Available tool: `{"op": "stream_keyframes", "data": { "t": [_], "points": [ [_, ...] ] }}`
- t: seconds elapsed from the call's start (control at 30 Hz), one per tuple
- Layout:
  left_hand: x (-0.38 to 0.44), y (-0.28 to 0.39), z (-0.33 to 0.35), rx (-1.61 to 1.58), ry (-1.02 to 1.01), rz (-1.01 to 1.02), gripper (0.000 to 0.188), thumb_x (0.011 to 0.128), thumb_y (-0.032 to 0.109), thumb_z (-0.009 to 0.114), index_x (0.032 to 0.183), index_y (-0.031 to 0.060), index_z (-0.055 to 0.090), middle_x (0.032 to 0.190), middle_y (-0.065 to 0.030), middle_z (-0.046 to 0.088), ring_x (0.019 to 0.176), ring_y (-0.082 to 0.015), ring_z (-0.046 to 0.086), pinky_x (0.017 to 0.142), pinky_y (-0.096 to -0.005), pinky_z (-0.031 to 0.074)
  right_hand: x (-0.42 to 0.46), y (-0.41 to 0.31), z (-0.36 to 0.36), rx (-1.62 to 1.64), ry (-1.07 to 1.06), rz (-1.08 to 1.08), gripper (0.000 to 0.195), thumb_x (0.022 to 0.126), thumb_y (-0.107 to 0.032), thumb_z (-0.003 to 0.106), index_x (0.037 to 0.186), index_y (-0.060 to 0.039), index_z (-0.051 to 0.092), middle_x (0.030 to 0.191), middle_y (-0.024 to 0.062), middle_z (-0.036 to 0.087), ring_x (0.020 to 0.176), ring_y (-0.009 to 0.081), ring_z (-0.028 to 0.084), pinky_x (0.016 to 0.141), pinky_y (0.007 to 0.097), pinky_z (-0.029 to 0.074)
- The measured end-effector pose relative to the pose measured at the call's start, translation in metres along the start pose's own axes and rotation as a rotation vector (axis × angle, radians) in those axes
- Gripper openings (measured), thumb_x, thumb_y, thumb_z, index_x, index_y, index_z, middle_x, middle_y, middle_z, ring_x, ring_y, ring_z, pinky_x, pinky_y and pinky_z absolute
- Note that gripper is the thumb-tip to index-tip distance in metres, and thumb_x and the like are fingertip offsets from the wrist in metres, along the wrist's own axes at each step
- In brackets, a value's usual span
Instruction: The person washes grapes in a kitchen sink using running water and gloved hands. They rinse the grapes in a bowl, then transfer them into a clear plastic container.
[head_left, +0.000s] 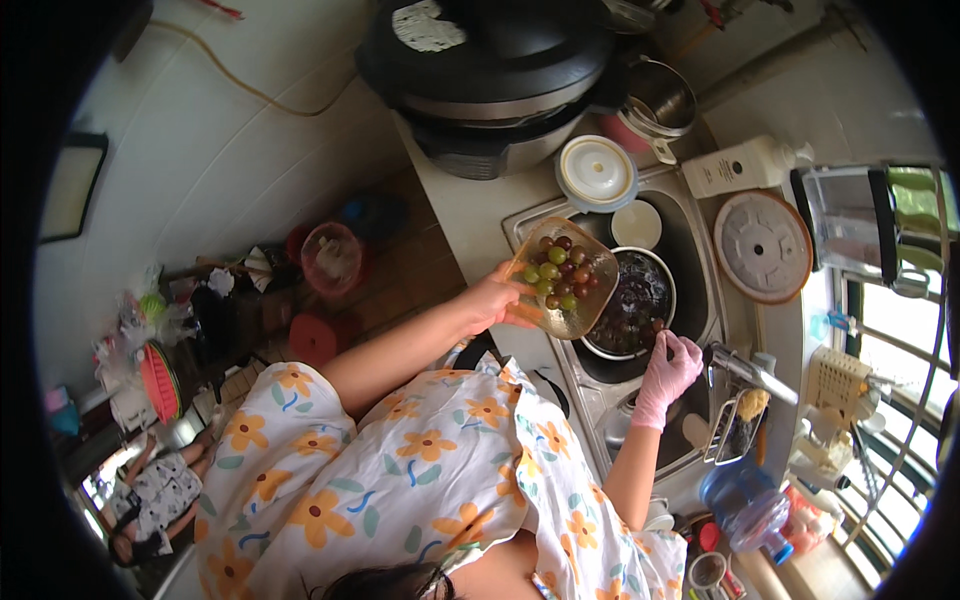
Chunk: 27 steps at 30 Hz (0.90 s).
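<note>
My bare left hand (491, 301) grips the near left side of a clear amber-tinted bowl (604, 281), tilted over the edge of the sink. Green and reddish grapes (556, 271) lie inside it. My right hand (667, 379) wears a thin pink glove and pinches a dark red grape (658, 325) at its fingertips. Below that grape, a round metal pot (673, 289) with a pale rim sits in the sink basin (694, 247). The pot holds dark water with more grapes (619, 326) in it. The bowl overlaps the pot's left rim.
A large black-lidded electric cooker (495, 67) stands at the back, with a lidded container (596, 171) before it. The faucet (754, 373) and a wire sponge holder (727, 431) are right of my gloved hand. Farther right stands a blue water jug (742, 499). Another person (161, 487) is at far left.
</note>
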<state>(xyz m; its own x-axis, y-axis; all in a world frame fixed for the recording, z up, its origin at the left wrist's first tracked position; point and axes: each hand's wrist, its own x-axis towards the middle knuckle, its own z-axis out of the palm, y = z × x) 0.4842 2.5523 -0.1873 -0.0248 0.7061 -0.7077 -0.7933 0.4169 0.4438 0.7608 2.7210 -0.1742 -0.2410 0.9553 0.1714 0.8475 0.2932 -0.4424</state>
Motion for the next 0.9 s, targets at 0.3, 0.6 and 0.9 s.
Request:
{"op": "stream_keyframes", "data": {
  "t": [0.3,0.6,0.9],
  "points": [
    [0.007,-0.008,-0.001,-0.001,-0.039,0.013,0.076,0.083,-0.008,0.034,0.153,0.0111,0.009,0.139,-0.0253,0.043,0.109,-0.0404,0.063,0.089,-0.0525,0.056,0.004,-0.086,-0.03,0.418,0.011,-0.246,0.019,0.075,0.002,0.078,0.089,-0.0091,0.073,0.088,0.0047,0.063,0.084,0.0203,0.057,0.077,0.0331,0.046],
    [0.012,-0.01,0.01,0.037,-0.015,-0.001,0.077,0.081,-0.01,0.037,0.151,0.0116,0.013,0.137,-0.0228,0.041,0.106,-0.0382,0.064,0.086,-0.0514,0.059,-0.004,-0.129,-0.021,0.37,-0.243,-0.414,0.02,0.071,-0.003,0.08,0.088,-0.0101,0.072,0.087,0.0066,0.064,0.084,0.0252,0.059,0.074,0.0362,0.047],
    [0.004,-0.011,0.005,-0.012,-0.052,0.018,0.079,0.081,-0.01,0.037,0.153,0.0145,0.014,0.136,-0.0184,0.043,0.106,-0.0353,0.065,0.088,-0.0502,0.058,0.006,-0.081,0.001,0.31,-0.254,-0.228,0.021,0.088,-0.01,0.067,0.107,-0.0053,0.07,0.098,0.011,0.067,0.09,0.0246,0.061,0.081,0.0351,0.049]
  ]
}}
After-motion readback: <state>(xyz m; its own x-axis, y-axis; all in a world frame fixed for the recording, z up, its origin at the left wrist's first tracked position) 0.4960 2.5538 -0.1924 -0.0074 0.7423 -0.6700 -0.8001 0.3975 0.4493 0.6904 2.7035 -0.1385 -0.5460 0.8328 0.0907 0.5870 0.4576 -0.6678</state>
